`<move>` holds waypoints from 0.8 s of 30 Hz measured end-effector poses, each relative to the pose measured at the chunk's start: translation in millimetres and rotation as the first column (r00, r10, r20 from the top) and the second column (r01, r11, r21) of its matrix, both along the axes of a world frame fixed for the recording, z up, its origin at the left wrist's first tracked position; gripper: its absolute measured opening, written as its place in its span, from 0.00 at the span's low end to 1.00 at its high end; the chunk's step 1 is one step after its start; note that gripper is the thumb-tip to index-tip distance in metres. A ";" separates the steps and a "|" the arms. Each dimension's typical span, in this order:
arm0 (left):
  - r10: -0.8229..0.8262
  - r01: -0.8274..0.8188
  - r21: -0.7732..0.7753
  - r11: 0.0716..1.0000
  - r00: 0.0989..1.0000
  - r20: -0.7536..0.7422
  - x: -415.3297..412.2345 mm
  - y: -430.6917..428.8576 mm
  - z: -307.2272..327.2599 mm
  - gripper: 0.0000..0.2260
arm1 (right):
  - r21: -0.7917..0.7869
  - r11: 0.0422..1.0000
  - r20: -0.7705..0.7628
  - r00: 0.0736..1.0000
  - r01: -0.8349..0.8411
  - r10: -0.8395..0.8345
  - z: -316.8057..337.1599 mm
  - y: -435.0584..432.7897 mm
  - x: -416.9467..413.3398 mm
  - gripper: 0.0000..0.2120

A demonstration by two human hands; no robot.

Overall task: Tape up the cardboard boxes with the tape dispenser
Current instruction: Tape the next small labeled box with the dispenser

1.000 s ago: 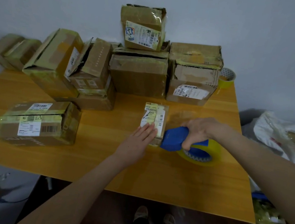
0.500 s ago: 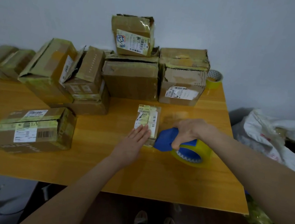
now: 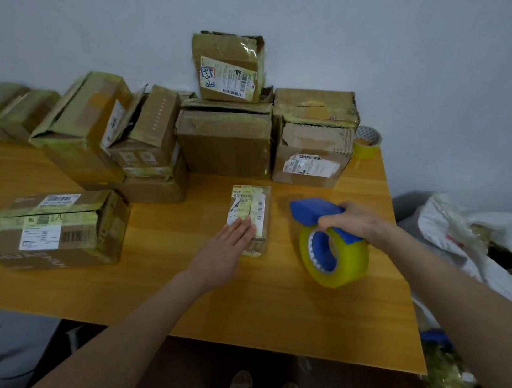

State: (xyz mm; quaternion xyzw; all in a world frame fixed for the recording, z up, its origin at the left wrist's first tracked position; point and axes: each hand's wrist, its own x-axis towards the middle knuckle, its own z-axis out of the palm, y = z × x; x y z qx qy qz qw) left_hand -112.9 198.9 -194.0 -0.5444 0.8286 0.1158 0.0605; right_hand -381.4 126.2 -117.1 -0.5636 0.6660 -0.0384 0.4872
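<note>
The left hand (image 3: 231, 243) lies flat with straight fingers on the near end of the small box (image 3: 256, 203), which sits on the desk (image 3: 264, 310) just below the middle of the frame. I take this as pinning: so light a box would skid or lift under a pull of tape, and the open palm also presses the strip down.

The right hand (image 3: 351, 220) is curled round the blue handle of the dispenser (image 3: 315, 210), with the yellow roll (image 3: 334, 260) hanging under it. The dispenser is right of centre, clear of the small box with bare desk between them. Whether the roll touches the desk I cannot tell. The blue nose points back toward the box, so it looks ready for another pass or for setting down.

Along the wall at the top of the frame are the other boxes (image 3: 222, 143), stacked and leaning, many already banded in yellowish tape. This seems to be the pile kept out of the working space. One more taped box (image 3: 52, 227) lies alone at lower left, well apart from the hands. A spare roll (image 3: 367, 142) stands at the desk's far right corner, beside the pile. A white bag (image 3: 479, 232) slumps off the right edge of the desk.
</note>
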 end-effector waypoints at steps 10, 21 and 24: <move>-0.022 0.022 -0.016 1.000 1.000 0.014 -5.2 -0.4 -1.8 0.32 | 0.326 0.791 0.363 0.705 0.517 -0.610 -62.7 24.5 -7.7 0.25; 0.518 -0.591 0.128 0.796 0.556 -0.650 4.5 7.4 19.3 0.21 | -0.088 0.929 -0.024 0.932 0.359 -0.362 -59.2 35.8 -19.3 0.22; 0.598 -0.670 0.176 0.721 0.473 -0.647 9.5 10.8 20.2 0.19 | -0.396 0.900 -0.199 0.940 0.182 -0.277 -48.2 32.5 -3.8 0.20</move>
